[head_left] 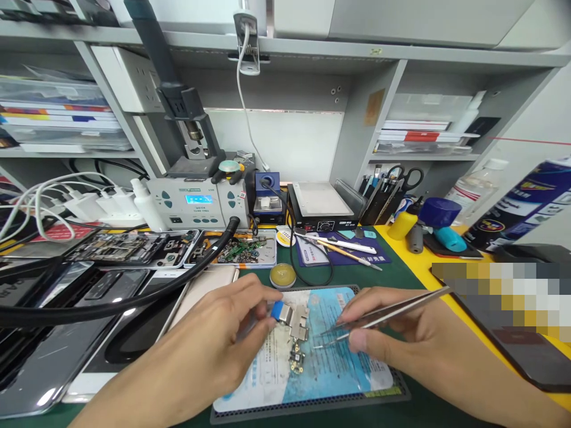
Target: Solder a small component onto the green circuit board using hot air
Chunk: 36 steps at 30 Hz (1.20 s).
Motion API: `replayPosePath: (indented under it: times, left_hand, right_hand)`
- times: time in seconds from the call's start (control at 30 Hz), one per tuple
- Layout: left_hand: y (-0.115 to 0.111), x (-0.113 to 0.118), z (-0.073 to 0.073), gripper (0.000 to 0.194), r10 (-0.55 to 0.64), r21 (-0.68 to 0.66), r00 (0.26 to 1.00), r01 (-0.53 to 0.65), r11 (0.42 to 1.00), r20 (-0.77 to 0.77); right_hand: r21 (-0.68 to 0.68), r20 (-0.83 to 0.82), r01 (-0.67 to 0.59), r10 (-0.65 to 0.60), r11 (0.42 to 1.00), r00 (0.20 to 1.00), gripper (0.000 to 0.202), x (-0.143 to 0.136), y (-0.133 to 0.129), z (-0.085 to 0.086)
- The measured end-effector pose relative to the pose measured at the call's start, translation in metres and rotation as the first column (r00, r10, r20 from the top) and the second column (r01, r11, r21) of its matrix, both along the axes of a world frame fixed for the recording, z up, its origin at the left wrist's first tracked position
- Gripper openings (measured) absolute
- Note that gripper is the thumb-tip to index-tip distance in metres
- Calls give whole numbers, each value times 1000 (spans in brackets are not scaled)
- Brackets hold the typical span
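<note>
My left hand (223, 333) pinches a small metal phone part (295, 321) with a blue tab at its left end, holding it just above a blue and white work mat (339, 374). My right hand (392, 339) grips steel tweezers (383, 315); their tips point left and sit close to the metal part. A tiny circuit board piece (297, 358) lies on the mat just below the part.
Opened phones (134, 248) and dark phone screens (66, 333) cover the left of the bench, crossed by a thick black hose (134, 303). At the back stand a rework station (198, 205), a hot plate (322, 208) and a tool holder (388, 190). A round flux tin (282, 275) sits behind the mat.
</note>
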<state>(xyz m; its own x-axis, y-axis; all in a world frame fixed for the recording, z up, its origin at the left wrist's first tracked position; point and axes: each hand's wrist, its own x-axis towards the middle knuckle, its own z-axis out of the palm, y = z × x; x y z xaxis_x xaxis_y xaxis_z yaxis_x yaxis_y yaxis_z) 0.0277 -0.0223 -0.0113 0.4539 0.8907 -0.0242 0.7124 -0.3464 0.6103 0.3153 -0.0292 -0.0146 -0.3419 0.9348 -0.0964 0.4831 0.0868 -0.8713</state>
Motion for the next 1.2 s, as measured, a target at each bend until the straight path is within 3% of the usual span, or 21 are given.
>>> replayPosePath:
  times: [0.13,0.23,0.43,0.6,0.8,1.2]
  left_hand:
    - [2,3,3,24,-36,43,999,36,998,-4]
    - [2,3,5,22,-51,36,999,51,998,-11]
    - [1,0,4,26,50,-36,998,-48,998,42]
    - [-1,3,5,29,111,-47,990,-107,993,84]
    - [-2,3,-7,19,87,82,974,-107,991,210]
    - [-5,5,-9,21,88,50,960,-105,993,267]
  right_hand:
    - [10,-49,11,-11,1000,999,21,-1,1,1]
    - [-38,-200,52,-59,998,978,20,-1,4,2]
    - [-101,-450,80,-117,992,885,24,1,11,6]
    - [-251,-447,-54,-67,967,892,26,-2,12,7]
    - [-293,-466,-11,-133,956,875,24,-6,13,6]
    - [-423,-541,-19,-235,906,808,20,-10,16,7]
